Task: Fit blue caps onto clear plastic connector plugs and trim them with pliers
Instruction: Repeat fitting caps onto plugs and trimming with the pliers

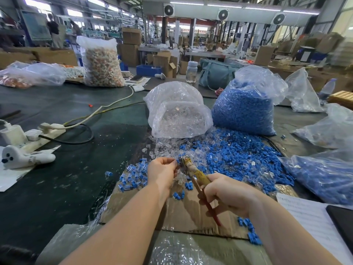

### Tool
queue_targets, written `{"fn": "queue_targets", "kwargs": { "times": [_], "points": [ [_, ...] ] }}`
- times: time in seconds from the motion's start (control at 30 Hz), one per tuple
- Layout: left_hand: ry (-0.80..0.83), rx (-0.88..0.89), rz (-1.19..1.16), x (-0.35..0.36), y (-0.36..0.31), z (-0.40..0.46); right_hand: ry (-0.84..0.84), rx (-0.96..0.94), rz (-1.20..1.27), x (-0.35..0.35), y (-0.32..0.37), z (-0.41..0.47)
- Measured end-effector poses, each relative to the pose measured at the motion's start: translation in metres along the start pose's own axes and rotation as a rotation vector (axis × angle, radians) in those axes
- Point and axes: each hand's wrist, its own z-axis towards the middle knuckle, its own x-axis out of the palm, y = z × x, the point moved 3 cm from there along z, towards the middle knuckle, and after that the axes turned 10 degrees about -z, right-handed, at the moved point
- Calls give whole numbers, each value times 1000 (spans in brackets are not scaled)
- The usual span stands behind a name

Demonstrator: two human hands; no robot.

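Trimming step: left hand (162,172) pinches a capped plug (178,162) at the pliers (193,171), right hand (227,194) gripping the handles; a squeeze looks next

Lighting: bright and even; you work under long ceiling strip lights (225,5) with daylight entering at windows (343,20) on the far right, which are nearly blown out. Shadows: soft and faint beneath your forearms on the cardboard sheet (183,213). Glare: white sheen on the clear bag (177,109) and a dull reflection on the dark table mat (57,169). Focus: sharp at centre; the far hall is soft and smeared. Distortion: strong wide-angle bending, so beams and table edges curve near your frame borders.
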Motion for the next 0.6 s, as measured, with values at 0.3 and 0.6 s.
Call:
{"fn": "queue_targets", "kwargs": {
  "times": [0.3,0.6],
  "points": [
    [-28,-30,-7,3,-4,0,-17,3,-87,-2,-1,-2],
    [-14,-105,-70,4,-2,-4,-1,10,17,-1,-2,-7]
  ]
}}
